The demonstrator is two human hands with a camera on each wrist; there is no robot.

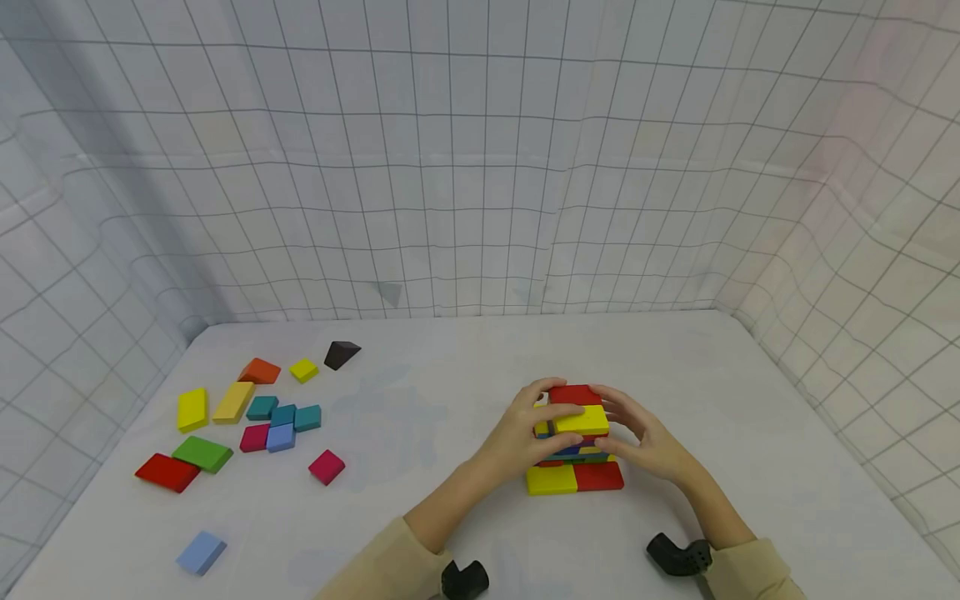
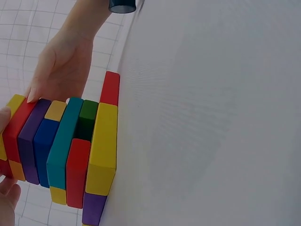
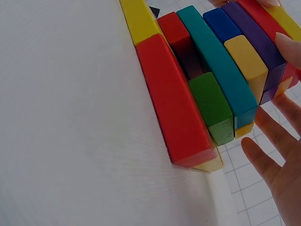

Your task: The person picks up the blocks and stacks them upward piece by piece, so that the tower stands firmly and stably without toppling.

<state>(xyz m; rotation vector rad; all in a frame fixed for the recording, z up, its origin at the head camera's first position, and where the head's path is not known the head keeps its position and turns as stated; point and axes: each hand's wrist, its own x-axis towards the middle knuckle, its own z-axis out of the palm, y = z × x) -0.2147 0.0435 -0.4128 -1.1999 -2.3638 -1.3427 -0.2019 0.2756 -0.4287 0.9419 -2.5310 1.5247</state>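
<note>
Stack of coloured blocks [image 1: 573,446] sits right of centre in the head view, on the white desk [image 1: 450,517], several layers high: yellow and red slabs at the base, then green, teal, blue and purple pieces, with a yellow block [image 1: 583,420] and a red block [image 1: 574,394] on top. Left hand [image 1: 525,433] cups the stack's left side, fingers curled over the top yellow block. Right hand [image 1: 645,442] flanks the right side, fingers fairly straight and spread, tips at the top layer; the right wrist view shows its fingers [image 3: 270,160] loose beside the stack, grasping nothing. Judgement: building is well advanced, top layer being squared up or steadied. Loose pieces lie well apart at the left of the frame: yellow slabs [image 1: 192,409], a green slab [image 1: 202,454], a red slab [image 1: 167,472], teal cubes [image 1: 285,414], magenta pieces [image 1: 326,467], a pale blue block [image 1: 201,552], a dark wedge [image 1: 341,354]. So roughly a dozen blocks appear unplaced, if all are meant for the stack.
</note>
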